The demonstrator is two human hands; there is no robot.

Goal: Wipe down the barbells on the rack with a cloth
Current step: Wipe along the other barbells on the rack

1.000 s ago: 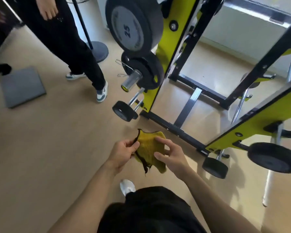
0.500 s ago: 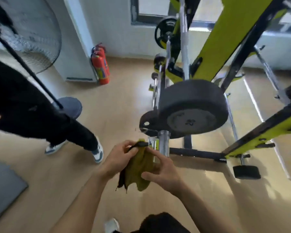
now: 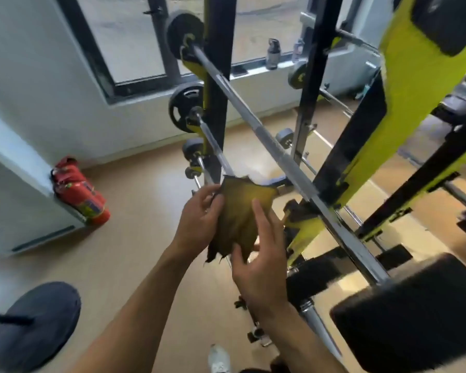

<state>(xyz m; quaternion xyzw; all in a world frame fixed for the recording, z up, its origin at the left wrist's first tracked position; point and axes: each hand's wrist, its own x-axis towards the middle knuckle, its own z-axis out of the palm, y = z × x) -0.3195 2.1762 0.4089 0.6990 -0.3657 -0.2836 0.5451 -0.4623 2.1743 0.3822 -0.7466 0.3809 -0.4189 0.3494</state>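
L hand [image 3: 197,224] pinches the yellow cloth [image 3: 240,211] at its top-left edge; R hand [image 3: 261,249], fingers nearly straight, holds it from below. Barbell [image 3: 275,146] on the rack [image 3: 404,109] just beside runs diagonally, far-left to near-right.

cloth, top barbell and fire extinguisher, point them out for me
cloth [image 3: 242,211], head view, middle of the yellow fabric
top barbell [image 3: 264,135], head view, knurled part of its shaft
fire extinguisher [image 3: 85,195], head view, red cylinder body
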